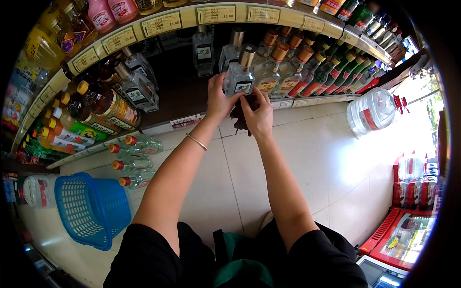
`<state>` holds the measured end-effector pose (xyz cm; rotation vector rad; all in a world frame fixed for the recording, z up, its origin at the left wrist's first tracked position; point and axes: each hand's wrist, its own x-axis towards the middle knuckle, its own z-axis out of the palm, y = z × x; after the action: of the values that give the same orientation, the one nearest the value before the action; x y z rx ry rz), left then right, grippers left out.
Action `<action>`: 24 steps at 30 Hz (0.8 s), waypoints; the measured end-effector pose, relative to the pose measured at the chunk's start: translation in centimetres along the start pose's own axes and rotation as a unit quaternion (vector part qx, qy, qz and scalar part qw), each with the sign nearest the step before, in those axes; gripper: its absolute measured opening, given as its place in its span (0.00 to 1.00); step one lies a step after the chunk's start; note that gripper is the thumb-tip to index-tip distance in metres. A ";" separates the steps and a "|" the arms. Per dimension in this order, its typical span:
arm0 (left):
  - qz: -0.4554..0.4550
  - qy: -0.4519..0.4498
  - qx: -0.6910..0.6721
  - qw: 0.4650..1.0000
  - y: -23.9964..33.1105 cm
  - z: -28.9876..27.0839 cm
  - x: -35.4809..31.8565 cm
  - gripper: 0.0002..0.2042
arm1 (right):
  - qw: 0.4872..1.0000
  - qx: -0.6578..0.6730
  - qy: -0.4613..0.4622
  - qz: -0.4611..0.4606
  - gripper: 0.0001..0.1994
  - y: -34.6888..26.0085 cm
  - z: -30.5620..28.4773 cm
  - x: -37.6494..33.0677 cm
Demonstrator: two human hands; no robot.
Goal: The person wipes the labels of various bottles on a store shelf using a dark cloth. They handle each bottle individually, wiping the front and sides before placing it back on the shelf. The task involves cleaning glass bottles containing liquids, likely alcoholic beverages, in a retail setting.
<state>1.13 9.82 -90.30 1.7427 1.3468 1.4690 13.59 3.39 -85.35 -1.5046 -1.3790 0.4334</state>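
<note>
My left hand (219, 100) is closed round the lower side of a clear square glass liquor bottle (238, 77) with a silver-grey cap and a dark label. The bottle leans a little at the front edge of the shelf (177, 93). My right hand (260, 115) pinches a crumpled dark brown cloth (241, 119), its fingers against the bottle's lower right corner. Part of the cloth is hidden behind the fingers. Similar square bottles stand behind, one (203, 53) at the back and another (231, 50) just left of the held one.
Gold-capped clear bottles (267, 72) crowd the shelf's right, green bottles (338, 72) beyond. Brown bottles (111, 103) fill its left. Several red-capped bottles (137, 165) stand on the floor beside a blue basket (103, 211). A big water jug (372, 115) is at the right.
</note>
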 end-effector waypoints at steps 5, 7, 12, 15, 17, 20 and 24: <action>0.018 0.012 0.011 1.000 -0.2 -1.2 -0.3 0.40 | 1.000 -0.001 -0.011 0.002 0.24 -0.7 0.5 -0.3; 0.037 0.021 0.026 0.999 -0.4 -2.5 -0.5 0.39 | 1.000 0.009 -0.022 0.010 0.24 -1.5 1.0 -0.7; -0.014 0.015 -0.064 0.998 -2.9 -7.4 -0.4 0.38 | 0.997 0.023 -0.068 -0.001 0.27 -3.7 5.1 -1.9; -0.062 -0.008 -0.151 0.987 -3.9 -11.1 -0.4 0.38 | 0.994 0.044 -0.099 -0.006 0.28 -4.7 7.3 -2.0; -0.062 -0.022 -0.131 0.989 -3.9 -13.7 -0.2 0.38 | 0.985 0.059 -0.152 0.055 0.28 -5.5 7.5 -0.9; -0.088 0.007 -0.100 0.991 -4.2 -15.9 -1.2 0.40 | 0.956 0.293 -0.002 -0.004 0.23 -9.1 8.1 1.6; -0.065 -0.023 -0.155 0.985 -5.4 -16.2 -1.2 0.42 | 0.929 0.315 -0.043 -0.188 0.32 -14.2 10.8 2.8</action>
<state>-15.84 7.36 -90.45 1.4536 1.1170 1.4671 -1.78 8.16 -77.19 -0.6885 -1.3791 0.6278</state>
